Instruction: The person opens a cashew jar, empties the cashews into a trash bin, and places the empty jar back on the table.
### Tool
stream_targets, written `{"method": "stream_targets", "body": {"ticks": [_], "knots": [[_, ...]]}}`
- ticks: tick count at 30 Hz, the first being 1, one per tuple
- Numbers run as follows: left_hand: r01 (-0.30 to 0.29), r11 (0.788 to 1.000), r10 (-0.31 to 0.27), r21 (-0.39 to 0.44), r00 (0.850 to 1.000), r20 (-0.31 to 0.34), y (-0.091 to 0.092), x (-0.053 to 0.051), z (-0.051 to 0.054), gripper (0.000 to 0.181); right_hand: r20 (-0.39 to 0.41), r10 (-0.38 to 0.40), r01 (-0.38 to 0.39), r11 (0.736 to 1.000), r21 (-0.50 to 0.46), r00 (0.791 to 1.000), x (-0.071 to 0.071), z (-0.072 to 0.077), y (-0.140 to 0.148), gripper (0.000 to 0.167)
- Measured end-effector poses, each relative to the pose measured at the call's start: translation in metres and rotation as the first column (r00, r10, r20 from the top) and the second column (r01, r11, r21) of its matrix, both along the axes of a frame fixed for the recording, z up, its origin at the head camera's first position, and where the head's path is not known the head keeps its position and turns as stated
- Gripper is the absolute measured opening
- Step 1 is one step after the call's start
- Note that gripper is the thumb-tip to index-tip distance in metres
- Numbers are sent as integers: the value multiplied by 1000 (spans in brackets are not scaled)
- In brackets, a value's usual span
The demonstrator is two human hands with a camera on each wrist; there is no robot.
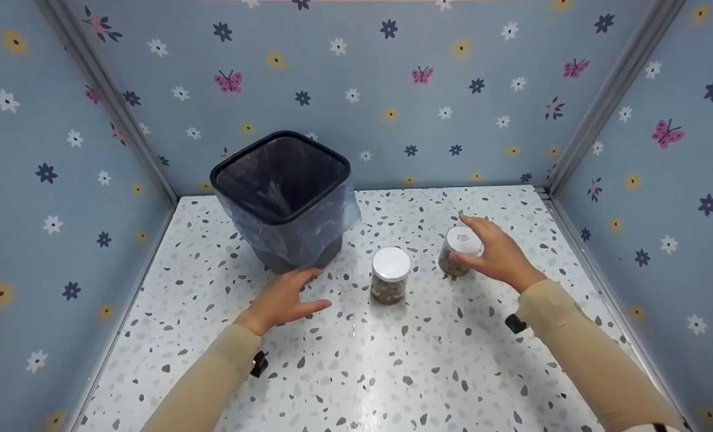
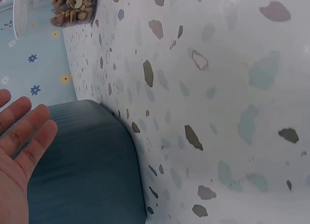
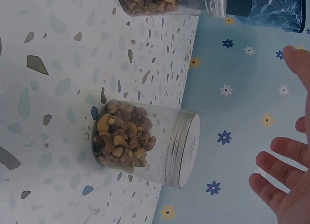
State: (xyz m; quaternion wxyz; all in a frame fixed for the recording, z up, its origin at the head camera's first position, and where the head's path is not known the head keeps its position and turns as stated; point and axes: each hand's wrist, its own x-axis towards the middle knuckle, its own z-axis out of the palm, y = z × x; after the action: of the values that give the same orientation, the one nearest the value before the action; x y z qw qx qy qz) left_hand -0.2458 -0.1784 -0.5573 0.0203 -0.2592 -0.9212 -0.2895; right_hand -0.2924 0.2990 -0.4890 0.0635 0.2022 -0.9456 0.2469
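Two clear jars with white lids stand upright on the speckled tabletop, each partly filled with brown cashew nuts. My right hand [image 1: 499, 252] hovers over the right jar [image 1: 454, 268], thumb and fingers spread around its lid. In the right wrist view a gap shows between the fingers [image 3: 278, 168] and that jar's lid [image 3: 188, 149]. Between my hands stands the other jar [image 1: 388, 289]. My left hand [image 1: 284, 302] holds nothing, with its fingers extended near the base of a dark bin [image 1: 326, 255]; the left wrist view shows its straight fingers [image 2: 36, 137] beside the bin.
The bin is lined with a translucent plastic bag [image 1: 347, 207] folded over its rim, at the back left. Blue flowered walls [image 1: 386, 72] enclose the white speckled tabletop [image 1: 416, 360] at the back and on both sides.
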Motion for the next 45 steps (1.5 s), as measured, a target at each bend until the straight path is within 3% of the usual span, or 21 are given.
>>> {"method": "stream_targets", "body": {"ticks": [11, 22, 36, 45], "knots": [[11, 997, -14, 70, 999, 33, 10, -5, -5, 74, -19, 25, -26, 1000, -13, 999, 0, -4, -2, 84], [-18, 996, 13, 84, 998, 62, 22, -8, -8, 76, -26, 39, -40, 999, -26, 999, 4, -10, -6, 85], [-13, 991, 4, 131, 998, 70, 33, -12, -12, 79, 53, 3, 1, 997, -72, 999, 9, -14, -14, 86], [-10, 988, -7, 157, 994, 107, 39, -13, -14, 83, 11, 23, -21, 994, -106, 1000, 11, -18, -19, 86]]}}
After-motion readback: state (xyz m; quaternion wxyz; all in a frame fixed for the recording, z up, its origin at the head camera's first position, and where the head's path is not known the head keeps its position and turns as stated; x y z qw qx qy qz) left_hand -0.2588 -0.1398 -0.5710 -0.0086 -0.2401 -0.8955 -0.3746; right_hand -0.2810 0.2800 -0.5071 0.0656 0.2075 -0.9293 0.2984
